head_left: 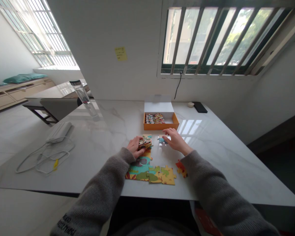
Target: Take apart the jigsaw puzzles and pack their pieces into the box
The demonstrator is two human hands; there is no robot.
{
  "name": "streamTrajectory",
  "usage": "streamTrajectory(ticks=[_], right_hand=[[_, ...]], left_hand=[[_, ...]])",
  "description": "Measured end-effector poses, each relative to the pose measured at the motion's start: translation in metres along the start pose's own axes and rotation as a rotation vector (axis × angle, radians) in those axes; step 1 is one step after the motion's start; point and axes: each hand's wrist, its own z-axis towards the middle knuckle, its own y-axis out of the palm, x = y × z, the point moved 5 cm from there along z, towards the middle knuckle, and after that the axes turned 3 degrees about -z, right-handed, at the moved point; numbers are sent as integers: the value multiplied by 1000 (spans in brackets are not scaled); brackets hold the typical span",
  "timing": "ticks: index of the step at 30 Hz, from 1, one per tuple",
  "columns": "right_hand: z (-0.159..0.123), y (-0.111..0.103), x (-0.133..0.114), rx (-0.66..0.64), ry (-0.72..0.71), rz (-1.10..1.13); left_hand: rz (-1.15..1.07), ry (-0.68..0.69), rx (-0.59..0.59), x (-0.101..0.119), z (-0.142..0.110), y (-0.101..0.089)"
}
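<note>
My left hand [134, 147] is closed around a thick stack of jigsaw puzzle pieces [145, 143], held over the left side of a partly joined puzzle [140, 168]. The joined pieces show a teal, green and yellow cartoon scene and form a corner along the left and near edges. My right hand [175, 140] has its thumb and fingers apart beside a pale puzzle piece with a blue figure [161, 140]; whether the thumb touches it I cannot tell. Close to my right sleeve lies a red and yellow puzzle piece [182, 168], partly hidden by the cuff.
An orange box [161, 127] with its white lid raised stands behind my hands, holding rows of pieces. A phone [200, 107] and a small white case [190, 105] lie back right. At left are a clear bottle [81, 93] and a white power adapter [59, 132] with looped cable.
</note>
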Motion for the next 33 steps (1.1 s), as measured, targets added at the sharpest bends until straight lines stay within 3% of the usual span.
streamTrajectory(ticks=[4,8,10,13,16,18,25,29,33], right_hand=[[-1,7,32,-135,134,-198],[-1,16,34,-174,187,-166],[-2,16,33,-172,229,-33],[-4,14,29,-212,256,394],[-6,6,11,-258,213,785],[-6,3,-7,-257,175,882],[-10,27,-66,-232,56,767],[-9,31,-62,-153,19,586],[-8,14,-51,-65,-75,442]], left_hand=[[-12,-1,9,-1,1,1],[-30,-16,22,-5,2,2],[-51,-18,31,-7,3,2],[-78,0,28,-8,4,2],[-88,30,24,-5,3,-1],[-89,53,20,-1,2,-3],[-68,19,-47,6,1,-7],[-57,5,-40,6,3,-7],[-92,12,-22,16,3,-8]])
